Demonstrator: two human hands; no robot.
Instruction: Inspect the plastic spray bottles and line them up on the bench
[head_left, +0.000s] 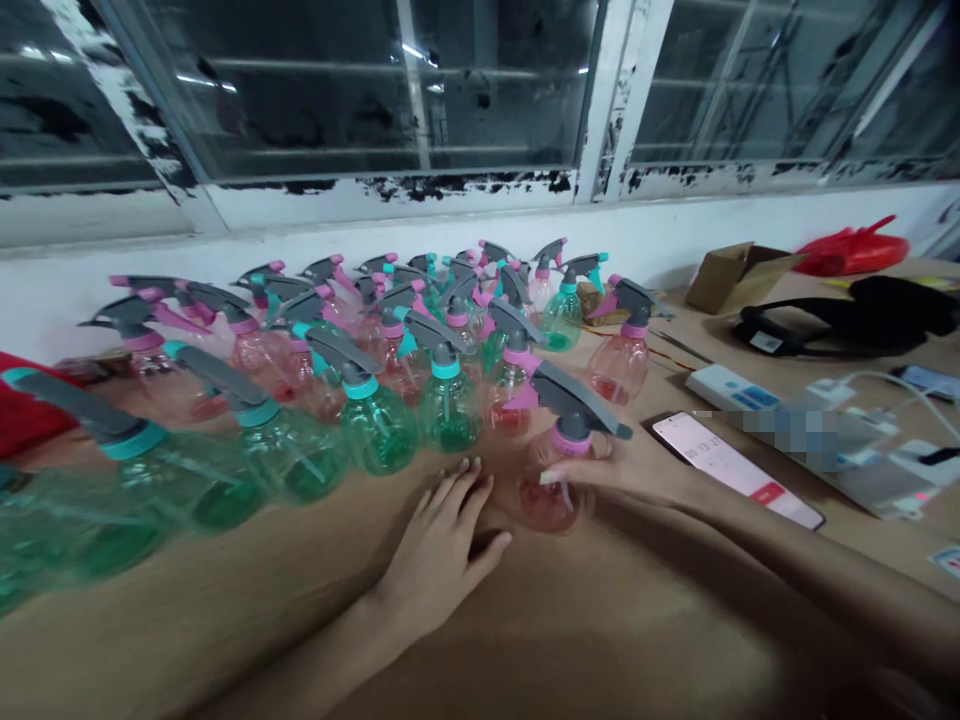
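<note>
My right hand (600, 475) is wrapped round the body of a pink spray bottle (551, 505), just below its pink collar. The bottle stands upright at the tabletop, its grey trigger head pointing left and away. To the left of it, my left hand (442, 540) lies flat on the brown table with its fingers stretched out, holding nothing. Just beyond its fingertips stands a green spray bottle (451, 408) with a turquoise collar. Another green spray bottle (379, 430) is beside that one. Some of my right fingers are hidden behind the bottle.
Several more pink and green spray bottles crowd the table towards the wall. A phone (739, 470) and a white power strip (795, 425) lie right of my right hand. Further back are a black headset (825, 320), a cardboard box (739, 278) and a red bag (855, 248).
</note>
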